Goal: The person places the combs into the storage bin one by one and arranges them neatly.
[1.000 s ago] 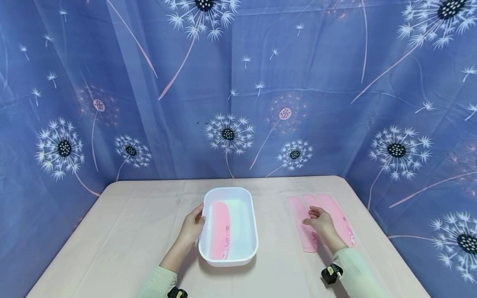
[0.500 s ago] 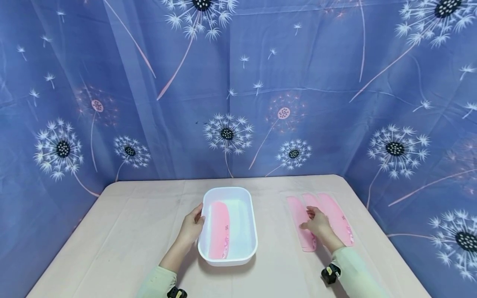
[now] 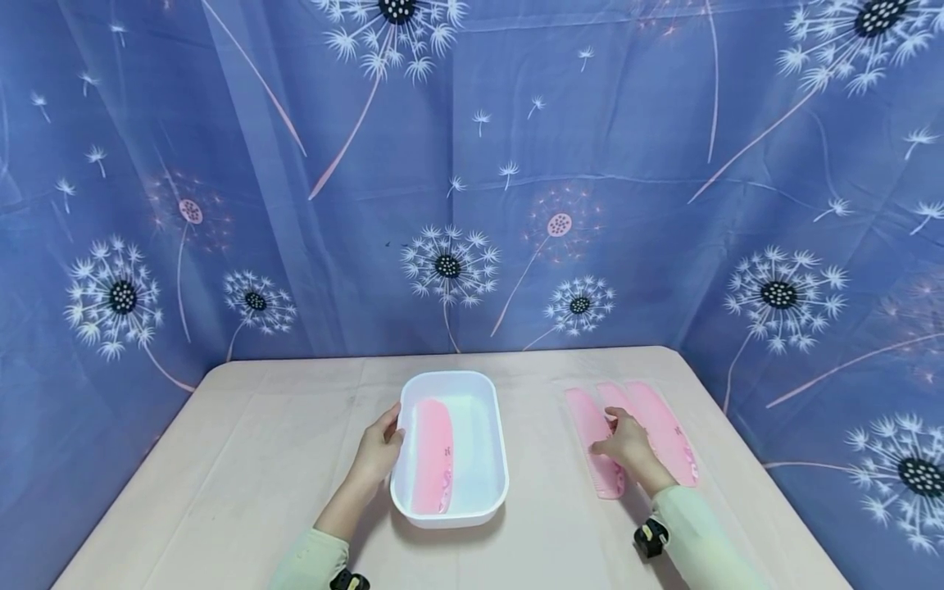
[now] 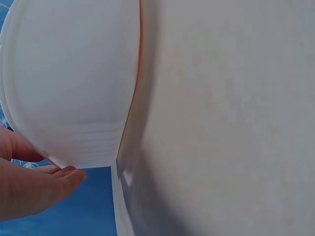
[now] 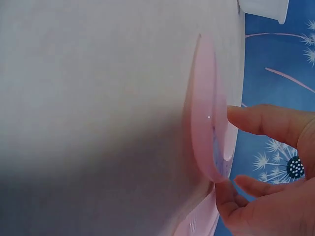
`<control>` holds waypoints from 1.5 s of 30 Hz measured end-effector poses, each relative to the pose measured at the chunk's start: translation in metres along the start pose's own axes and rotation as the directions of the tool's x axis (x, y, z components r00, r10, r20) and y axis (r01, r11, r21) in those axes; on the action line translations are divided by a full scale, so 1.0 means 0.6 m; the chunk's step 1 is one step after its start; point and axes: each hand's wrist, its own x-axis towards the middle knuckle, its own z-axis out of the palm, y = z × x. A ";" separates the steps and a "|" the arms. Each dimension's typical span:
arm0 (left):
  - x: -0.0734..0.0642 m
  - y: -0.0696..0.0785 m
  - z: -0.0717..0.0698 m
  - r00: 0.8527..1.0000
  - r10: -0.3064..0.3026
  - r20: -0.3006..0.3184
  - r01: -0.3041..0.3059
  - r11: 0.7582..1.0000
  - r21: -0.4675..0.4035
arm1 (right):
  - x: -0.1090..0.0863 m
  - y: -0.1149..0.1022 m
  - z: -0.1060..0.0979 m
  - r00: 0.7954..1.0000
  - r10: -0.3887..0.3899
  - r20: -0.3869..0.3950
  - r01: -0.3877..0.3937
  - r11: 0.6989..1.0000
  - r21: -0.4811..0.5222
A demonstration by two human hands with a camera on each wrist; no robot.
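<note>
In the head view a white plastic tub [image 3: 478,467] is at the table's centre, with one pink comb [image 3: 432,447] lying along its left side. My left hand [image 3: 377,453] grips the tub's left rim between thumb and fingers, as the left wrist view also shows. Farther right, three pink combs lie side by side. Over the leftmost comb [image 3: 585,415] is my right hand [image 3: 629,447], its thumb on one edge and fingertips on the other, pinching it across the width. The hand partly covers the middle comb [image 3: 612,395]. The rightmost comb [image 3: 664,426] lies beyond the hand.
A pale pink cloth covers the table [image 3: 280,434]. Behind and on both sides hangs a blue curtain [image 3: 354,270] printed with dandelions, close to the table's edges. Black wrist cameras [image 3: 651,538] sit on both wrists.
My right hand has moved slightly left, onto the leftmost comb, and its fingers have settled around that comb's edges. The left hand keeps its grip on the tub.
</note>
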 end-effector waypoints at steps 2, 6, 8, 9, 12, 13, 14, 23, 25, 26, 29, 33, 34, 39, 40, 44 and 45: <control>-0.001 0.000 0.000 1.000 0.002 -0.001 -0.002 1.000 0.004 | 0.000 -0.001 -0.001 1.000 0.007 0.002 -0.007 1.000 -0.019; -0.001 0.000 -0.001 1.000 0.004 -0.002 -0.004 1.000 0.008 | -0.001 0.000 -0.001 1.000 0.006 0.006 -0.005 0.999 -0.036; -0.002 0.000 -0.001 1.000 0.006 -0.002 -0.006 1.000 0.006 | -0.001 0.001 -0.001 1.000 -0.001 0.009 0.001 0.999 -0.036; -0.002 -0.001 -0.001 1.000 0.007 -0.003 -0.007 1.000 0.005 | -0.001 0.002 -0.002 1.000 -0.002 0.013 0.002 0.999 -0.033; -0.002 -0.001 -0.002 1.000 0.013 -0.002 -0.013 1.000 -0.002 | -0.002 0.003 -0.003 1.000 0.002 0.028 -0.002 1.000 -0.024; -0.002 -0.002 -0.001 1.000 0.014 -0.001 -0.014 1.000 -0.004 | -0.003 0.003 -0.004 0.999 0.005 0.032 -0.004 1.000 -0.018; -0.002 -0.002 -0.001 1.000 0.015 0.000 -0.015 1.000 -0.007 | -0.003 0.003 -0.004 0.999 0.007 0.037 -0.006 1.000 -0.012; 0.000 -0.004 -0.002 0.999 0.031 -0.004 -0.031 0.999 -0.018 | -0.008 0.006 -0.010 0.999 0.007 0.034 -0.012 0.987 0.158; 0.001 -0.004 -0.002 0.999 0.033 -0.005 -0.033 0.999 -0.020 | -0.008 0.006 -0.010 1.000 0.006 0.024 -0.011 0.976 0.218; 0.001 -0.005 -0.002 0.999 0.034 -0.005 -0.034 0.999 -0.020 | -0.009 0.007 -0.010 1.000 0.005 0.021 -0.010 0.970 0.242; 0.001 -0.005 -0.003 0.999 0.033 -0.003 -0.033 0.999 -0.022 | -0.009 0.005 -0.012 1.000 0.005 0.015 -0.009 0.957 0.292; 0.001 -0.005 -0.004 1.000 0.031 0.002 -0.031 0.999 -0.027 | -0.010 0.001 -0.011 1.000 0.006 0.013 -0.010 0.944 0.330; 0.001 -0.005 -0.004 1.000 0.031 0.003 -0.031 0.999 -0.027 | -0.009 0.000 -0.010 1.000 0.009 0.014 -0.014 0.938 0.347; 0.000 -0.004 -0.005 1.000 0.027 0.007 -0.027 0.999 -0.026 | -0.008 -0.009 -0.007 0.999 0.032 0.022 -0.038 0.903 0.428; 0.000 -0.004 -0.005 1.000 0.025 0.007 -0.025 0.999 -0.026 | -0.008 -0.011 -0.007 0.999 0.036 0.022 -0.041 0.899 0.436; 0.001 -0.004 -0.005 1.000 0.028 0.002 -0.028 0.999 -0.026 | -0.010 -0.025 -0.008 0.999 0.047 0.019 -0.050 0.888 0.457; 0.001 -0.004 -0.004 1.000 0.029 -0.001 -0.029 0.999 -0.028 | -0.011 -0.027 -0.009 0.999 0.050 0.017 -0.052 0.883 0.466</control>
